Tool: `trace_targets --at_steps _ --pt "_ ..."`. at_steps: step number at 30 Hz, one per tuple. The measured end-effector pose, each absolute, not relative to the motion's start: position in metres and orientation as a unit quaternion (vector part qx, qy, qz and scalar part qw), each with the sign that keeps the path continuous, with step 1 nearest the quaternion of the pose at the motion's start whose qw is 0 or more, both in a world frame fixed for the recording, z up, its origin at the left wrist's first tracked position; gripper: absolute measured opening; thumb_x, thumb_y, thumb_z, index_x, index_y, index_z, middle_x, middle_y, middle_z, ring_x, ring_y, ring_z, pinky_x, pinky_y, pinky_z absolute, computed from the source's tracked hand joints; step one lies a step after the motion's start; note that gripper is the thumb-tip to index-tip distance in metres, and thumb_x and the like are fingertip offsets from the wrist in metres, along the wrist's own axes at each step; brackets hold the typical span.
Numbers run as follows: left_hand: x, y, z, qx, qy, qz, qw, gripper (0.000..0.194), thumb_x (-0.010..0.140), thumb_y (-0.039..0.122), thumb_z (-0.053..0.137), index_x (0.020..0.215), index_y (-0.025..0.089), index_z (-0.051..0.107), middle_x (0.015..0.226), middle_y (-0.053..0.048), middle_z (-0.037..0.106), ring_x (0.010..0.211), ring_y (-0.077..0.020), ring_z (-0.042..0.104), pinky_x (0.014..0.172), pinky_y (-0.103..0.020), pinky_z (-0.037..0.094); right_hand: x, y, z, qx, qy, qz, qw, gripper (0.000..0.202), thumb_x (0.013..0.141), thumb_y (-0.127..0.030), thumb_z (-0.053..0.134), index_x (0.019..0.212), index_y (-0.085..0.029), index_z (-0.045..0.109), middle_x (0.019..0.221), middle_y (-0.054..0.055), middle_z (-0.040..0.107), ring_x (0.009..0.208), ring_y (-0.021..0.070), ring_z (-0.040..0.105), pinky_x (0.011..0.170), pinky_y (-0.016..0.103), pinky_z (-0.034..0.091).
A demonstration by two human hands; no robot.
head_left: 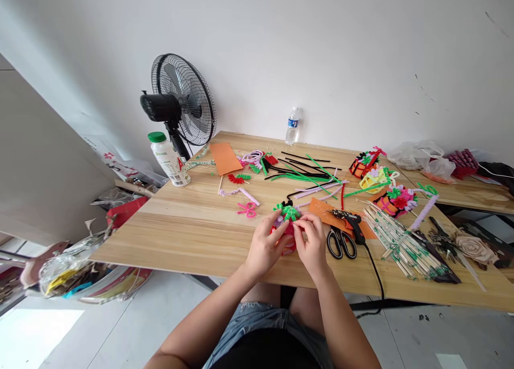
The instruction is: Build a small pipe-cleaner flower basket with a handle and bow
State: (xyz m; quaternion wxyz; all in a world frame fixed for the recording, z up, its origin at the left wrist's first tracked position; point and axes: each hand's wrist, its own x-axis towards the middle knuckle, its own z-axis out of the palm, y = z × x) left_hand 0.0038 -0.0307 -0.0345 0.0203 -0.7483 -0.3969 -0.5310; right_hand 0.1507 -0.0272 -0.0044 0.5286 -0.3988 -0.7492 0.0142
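Near the table's front edge, my left hand (266, 245) and my right hand (312, 242) are closed on a small pipe cleaner basket (288, 246) with a fuzzy green flower (289, 212) on top. Red, purple and black bits show around the flower; my fingers hide much of the rest. My left fingers press in from the left side, and my right thumb and forefinger pinch at its right edge. Black-handled scissors (341, 244) lie just right of my right hand, beside a black glue gun (353, 223). A pink pipe cleaner bow (247, 210) is left of my left hand.
Black, green and lilac pipe cleaners (309, 171) are spread behind my hands. Finished flower baskets (395, 200) and bundled sticks (405, 246) sit at the right. A fan (182, 98), a white bottle (168, 160) and a water bottle (292, 127) stand farther back. The glue gun's cord hangs over the front edge.
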Motion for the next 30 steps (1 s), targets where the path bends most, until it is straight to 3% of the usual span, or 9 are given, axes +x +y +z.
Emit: trace_targets --at_steps 30 --pt "0.0042 -0.031 -0.0352 -0.747 -0.4 -0.531 0.014 0.032 0.088 0.019 0.06 0.12 0.022 0.058 0.134 -0.017 0.051 0.12 -0.0283 0.056 0.091 -0.045 0.054 0.1507 -0.0272 -0.005 -0.405 -0.745 0.015 0.529 0.016 0.09 -0.012 0.051 0.093 -0.02 0.063 0.095 0.009 0.054 0.097 0.0224 0.059 0.079 0.038 0.056"
